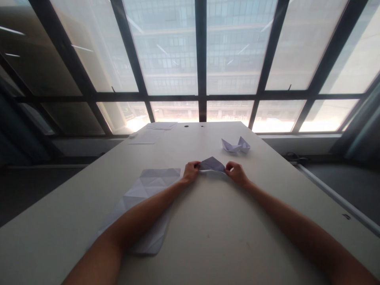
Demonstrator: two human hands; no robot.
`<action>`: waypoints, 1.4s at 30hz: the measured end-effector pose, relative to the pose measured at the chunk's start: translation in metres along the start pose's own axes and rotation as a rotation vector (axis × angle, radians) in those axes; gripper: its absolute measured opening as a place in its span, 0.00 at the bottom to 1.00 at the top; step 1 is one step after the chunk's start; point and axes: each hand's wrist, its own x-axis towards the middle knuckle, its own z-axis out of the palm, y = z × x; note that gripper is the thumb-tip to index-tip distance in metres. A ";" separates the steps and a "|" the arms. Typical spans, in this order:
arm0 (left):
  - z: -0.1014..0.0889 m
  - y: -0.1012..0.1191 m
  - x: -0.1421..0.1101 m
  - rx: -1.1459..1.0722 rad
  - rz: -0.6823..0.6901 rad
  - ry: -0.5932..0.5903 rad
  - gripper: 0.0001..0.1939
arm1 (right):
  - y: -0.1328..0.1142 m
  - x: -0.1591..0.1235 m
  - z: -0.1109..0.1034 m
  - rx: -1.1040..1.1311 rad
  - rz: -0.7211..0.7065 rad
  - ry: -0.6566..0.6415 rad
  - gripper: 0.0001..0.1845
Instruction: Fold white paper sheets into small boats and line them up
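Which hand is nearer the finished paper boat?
Right. The right hand pinches the folded paper just below-left of the paper boat; the left hand grips the paper's other end, farther away.

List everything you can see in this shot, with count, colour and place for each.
small folded white paper piece: one, white, table centre, pinched at its two ends by both hands
finished white paper boats: two, white, right of centre on the table, beyond the hands
large creased white paper sheet: one, white, left of centre, partly under the left forearm
flat white paper sheets: a few, white, far left end of the table
long white table: one, white, fills the lower frame
round cable holes: two, dark, far end of the table
large dark-framed window: one, dark frame, behind the table
left hand: one, holding the piece's left end
right hand: one, holding its right end
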 end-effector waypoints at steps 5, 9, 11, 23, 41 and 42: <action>0.001 -0.001 0.001 0.011 -0.007 0.012 0.13 | -0.004 -0.002 0.001 0.017 -0.103 -0.116 0.14; 0.001 -0.001 0.000 0.014 -0.012 0.018 0.14 | 0.001 0.000 0.002 0.121 -0.075 -0.123 0.14; 0.000 0.000 0.000 0.014 -0.012 0.016 0.14 | 0.005 0.001 0.002 0.205 -0.019 -0.129 0.14; 0.000 -0.002 0.001 0.015 -0.034 0.044 0.14 | 0.012 0.003 0.002 0.251 0.067 -0.125 0.11; -0.001 -0.003 0.001 -0.015 -0.051 0.071 0.13 | 0.014 0.002 -0.015 0.031 -0.100 -0.239 0.11; -0.001 -0.003 0.002 -0.020 -0.051 0.072 0.13 | 0.013 0.002 -0.016 0.051 -0.096 -0.255 0.13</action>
